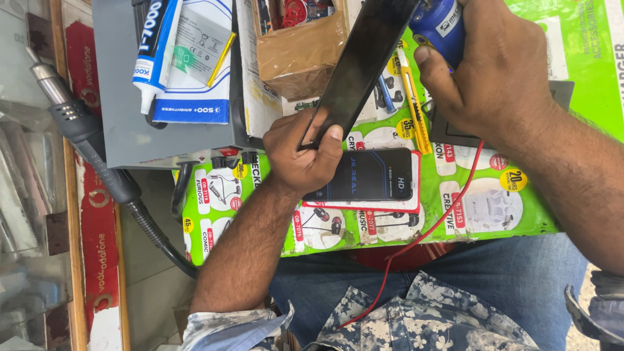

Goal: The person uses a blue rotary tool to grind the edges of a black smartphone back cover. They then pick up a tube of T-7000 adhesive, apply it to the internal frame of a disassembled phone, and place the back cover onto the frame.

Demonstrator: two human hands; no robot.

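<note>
The left hand (304, 153) is closed around the bottom end of a long, flat black panel (361, 62), with the thumb pressed on its near edge and the fingers curled behind it. The panel is tilted, leaning up and away from this hand toward the other one. The right hand (487, 68) is wrapped tight around a small blue tool (437, 23), and the tool's tip sits right beside the top part of the panel; I cannot tell if it touches. A thin red wire (448, 214) runs from under the right hand down to the person's lap. Just below the left hand lies a dark phone (367, 174) on a white box, on the green table (520, 221). A yellow knife (415, 107) lies between the two hands. Past the left hand is a white glue tube (154, 49) on a grey box, and a brown box (300, 52) sits beside it. To do this well, I think the left hand should keep the panel very steady, and the right hand should move the tool slowly and softly along the edge, so the thin panel does not bend or crack.
</note>
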